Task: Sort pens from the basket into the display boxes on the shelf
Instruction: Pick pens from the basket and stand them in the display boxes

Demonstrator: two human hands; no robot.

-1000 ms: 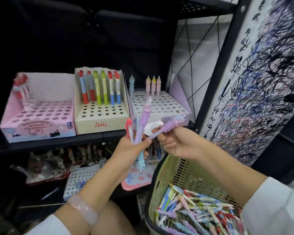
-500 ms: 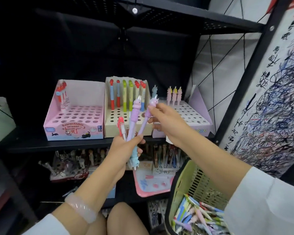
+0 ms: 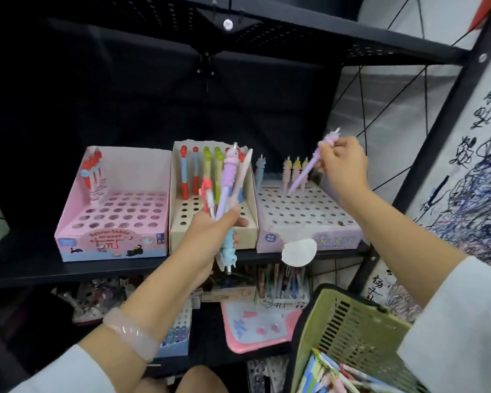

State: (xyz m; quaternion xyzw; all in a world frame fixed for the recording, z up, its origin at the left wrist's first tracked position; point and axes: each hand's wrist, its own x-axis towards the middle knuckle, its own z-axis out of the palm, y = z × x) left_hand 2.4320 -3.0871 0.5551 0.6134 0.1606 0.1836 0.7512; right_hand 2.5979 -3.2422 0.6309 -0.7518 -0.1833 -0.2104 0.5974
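Lilac pen pinched in your right hand is tilting over the purple display box, likely missing its hole, while your left hand is gripping a loose bundle of pens.

Two bare forearms, white long sleeves pushed back from both wrists, a pale pink translucent bangle round the left wrist, bare hands without rings or gloves, a bare knee showing low between the arms
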